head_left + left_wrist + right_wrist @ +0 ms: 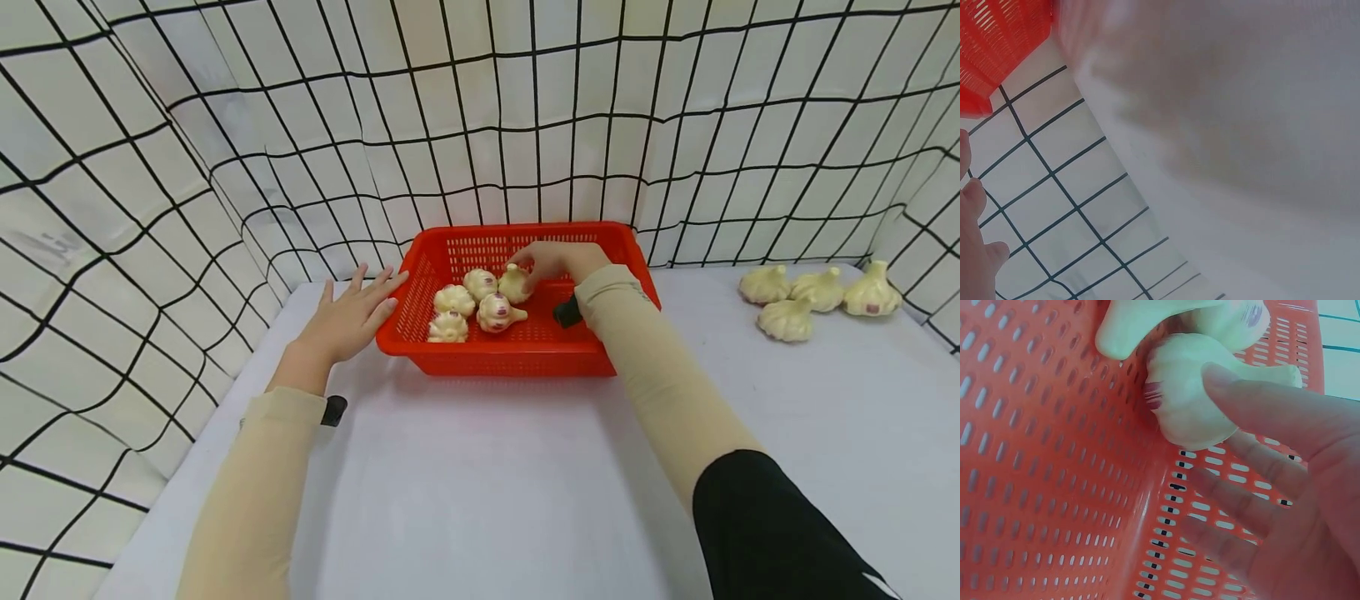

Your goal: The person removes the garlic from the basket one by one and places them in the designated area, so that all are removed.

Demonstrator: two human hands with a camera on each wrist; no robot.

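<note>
A red plastic basket (517, 363) stands on the table with several garlic bulbs inside, bunched toward its left half. Reaching over the right side, my right hand (553, 258) pinches a garlic bulb (513, 285) inside the basket. In the right wrist view, the thumb lies across this bulb (1185, 394) and the index finger is partly hidden behind it, while the other fingers spread over the perforated plastic. My left hand (347, 315) lies with fingers spread at the basket's left rim, the fingertips touching or very near it. Only some left fingers (974, 200) show in the left wrist view.
Several more garlic bulbs (817, 290) lie in a group on the white table (480, 483) at the right. Black netting (480, 125) over white panels borders the table at the back and both sides, close behind the basket.
</note>
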